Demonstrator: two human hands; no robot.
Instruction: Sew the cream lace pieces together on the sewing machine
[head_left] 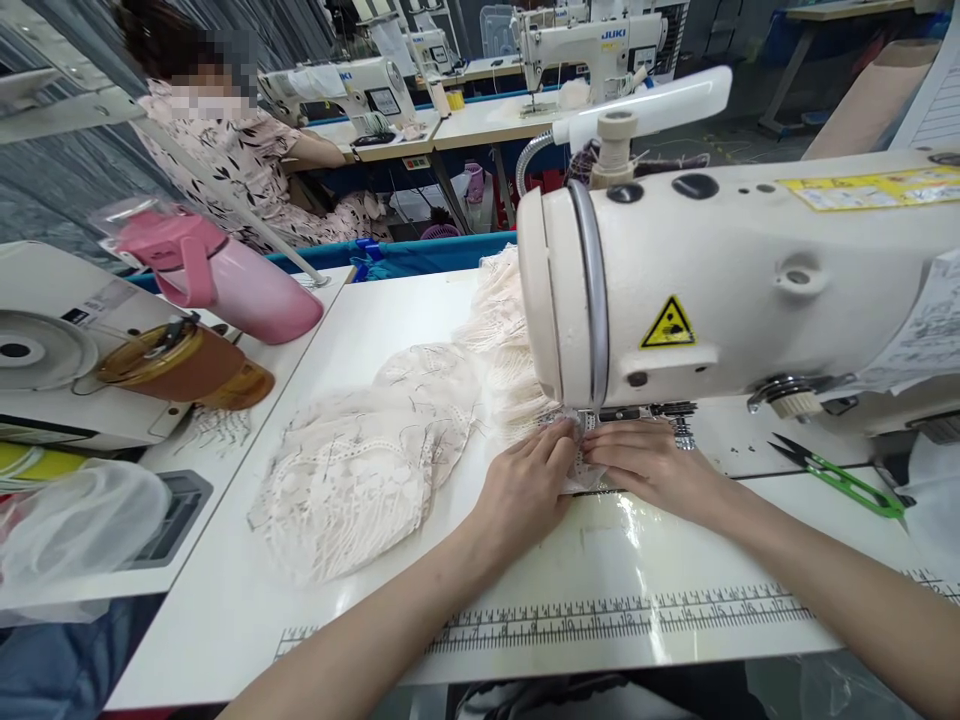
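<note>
Cream lace fabric (589,468) lies beneath the head of a sewing machine (720,290), whose needle area is mostly hidden. My left hand (529,480) is closed on the fabric's left edge, its fingertips bunched close to the presser area. From the right, my right hand (649,462) reaches in with straight fingers lying flat against the same fabric; its thumb is largely hidden. Beyond my left hand, gathered lace (517,375) runs back along the machine. A further lace piece with ruffles (352,470) is spread on the white tabletop (420,310) to the left.
Green-handled thread snips (844,480) lie at right. A printed ruler (570,622) runs along the front edge. On the left stand a pink tumbler (247,285) and an amber cup (187,365). A person (225,130) sits beyond, near other sewing machines (592,50).
</note>
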